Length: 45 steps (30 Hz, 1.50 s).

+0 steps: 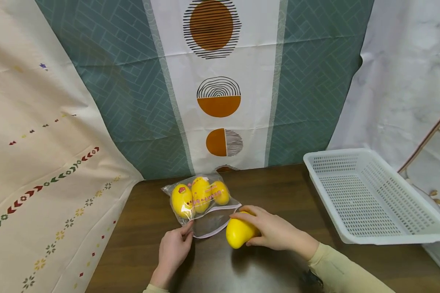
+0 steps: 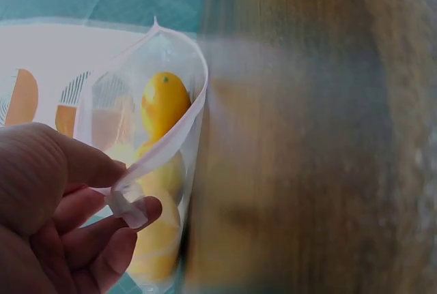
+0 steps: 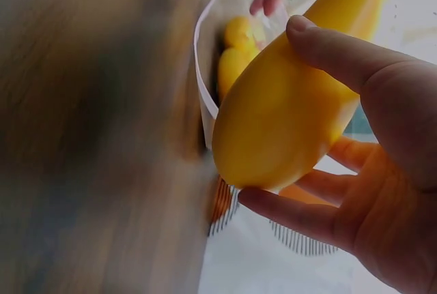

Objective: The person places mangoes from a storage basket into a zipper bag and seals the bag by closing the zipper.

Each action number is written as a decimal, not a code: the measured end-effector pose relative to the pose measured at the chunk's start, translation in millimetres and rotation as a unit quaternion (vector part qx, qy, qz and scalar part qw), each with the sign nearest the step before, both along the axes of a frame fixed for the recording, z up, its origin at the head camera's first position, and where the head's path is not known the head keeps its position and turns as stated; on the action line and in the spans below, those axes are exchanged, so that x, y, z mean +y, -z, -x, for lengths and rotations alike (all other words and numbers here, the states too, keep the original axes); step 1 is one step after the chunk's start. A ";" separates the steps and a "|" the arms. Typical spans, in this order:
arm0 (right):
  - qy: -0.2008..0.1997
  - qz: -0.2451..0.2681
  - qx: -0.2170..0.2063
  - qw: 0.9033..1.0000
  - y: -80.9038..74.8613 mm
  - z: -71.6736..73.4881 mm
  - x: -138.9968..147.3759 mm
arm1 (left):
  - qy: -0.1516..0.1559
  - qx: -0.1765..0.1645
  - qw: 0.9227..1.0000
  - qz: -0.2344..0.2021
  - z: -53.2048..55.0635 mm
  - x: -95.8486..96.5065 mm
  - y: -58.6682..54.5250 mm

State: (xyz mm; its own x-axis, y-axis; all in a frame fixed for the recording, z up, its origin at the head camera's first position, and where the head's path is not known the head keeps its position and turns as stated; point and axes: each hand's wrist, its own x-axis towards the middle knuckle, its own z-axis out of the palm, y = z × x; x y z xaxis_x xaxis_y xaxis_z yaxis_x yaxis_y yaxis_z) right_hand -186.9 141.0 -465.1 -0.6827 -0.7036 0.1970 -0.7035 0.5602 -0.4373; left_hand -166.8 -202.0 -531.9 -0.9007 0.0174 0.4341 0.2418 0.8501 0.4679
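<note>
A clear zip bag [image 1: 209,221] lies on the table with its mouth held apart, facing the person. Three yellow fruits [image 1: 201,194] show through its printed plastic. My left hand [image 1: 174,248] pinches the left corner of the bag's rim between thumb and fingers, seen closely in the left wrist view [image 2: 68,212]. In my right hand [image 1: 275,230] is a smooth yellow mango [image 1: 240,232], gripped between the thumb on one side and the fingers on the other. This mango is outside the bag, just right of the opening.
A white perforated plastic basket [image 1: 326,199] stands on the right side of the dark wooden table [image 1: 132,244]. Patterned cloths hang behind the table and at both sides, with a green and white curtain [image 1: 308,89] at the back.
</note>
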 end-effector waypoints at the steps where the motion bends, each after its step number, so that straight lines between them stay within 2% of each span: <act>1: -0.001 0.000 0.000 1.000 1.4 0.1 -3.2 | -0.002 0.006 1.000 0.000 0.2 0.4 -0.3; 4: -0.003 -0.001 -0.006 1.000 5.0 0.1 -12.4 | -0.008 0.007 1.000 -0.004 -0.3 1.8 -1.9; 13: -0.022 0.015 -0.012 1.000 17.1 4.0 -40.1 | -0.021 -0.034 0.999 -0.013 1.0 4.8 -5.0; 20: -0.025 -0.011 0.000 1.000 25.8 7.8 -57.8 | -0.019 -0.042 0.999 -0.010 0.2 5.3 -4.9; 31: -0.015 -0.051 0.063 0.997 35.9 14.7 -81.4 | -0.001 -0.051 0.999 -0.012 -0.8 4.4 -6.7; 38: 0.023 -0.101 0.106 0.989 42.9 18.2 -91.0 | 0.018 -0.057 0.998 -0.017 -2.7 3.5 -7.7; 45: 0.064 -0.133 0.154 0.977 51.1 16.0 -98.2 | 0.012 -0.066 0.997 -0.022 -4.4 3.8 -8.9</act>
